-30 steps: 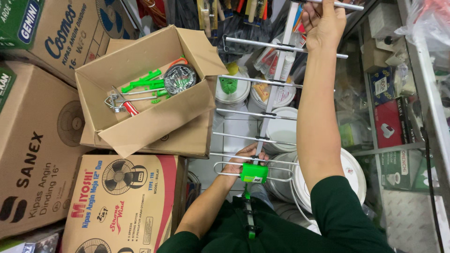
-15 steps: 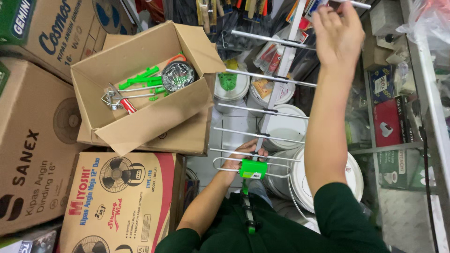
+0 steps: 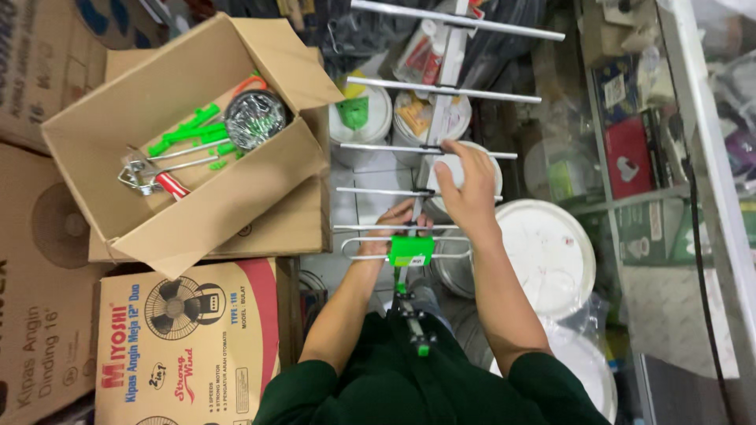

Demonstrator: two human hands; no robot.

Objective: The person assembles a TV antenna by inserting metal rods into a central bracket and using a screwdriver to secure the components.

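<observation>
I hold a metal antenna [image 3: 457,91] upright in front of me, with a long boom and several thin cross rods. A green plastic bracket [image 3: 411,250] sits on its lower end. Just above that bracket, my left hand [image 3: 398,223] grips the boom between the lowest rods. My right hand [image 3: 470,193] is closed on the boom at mid height, its fingertips touching a cross rod. The top rods stand free above both hands.
To the left, an open cardboard box [image 3: 260,189] holds green plastic parts [image 3: 189,130], a shiny round wire piece [image 3: 254,118] and metal brackets. Printed fan cartons [image 3: 189,338] are stacked under and beside it. White lidded buckets [image 3: 547,252] stand below the antenna. A glass cabinet [image 3: 646,197] lines the right.
My right hand has come down from the antenna's top rod to the middle of the boom. The left hand has stayed by the green bracket.
</observation>
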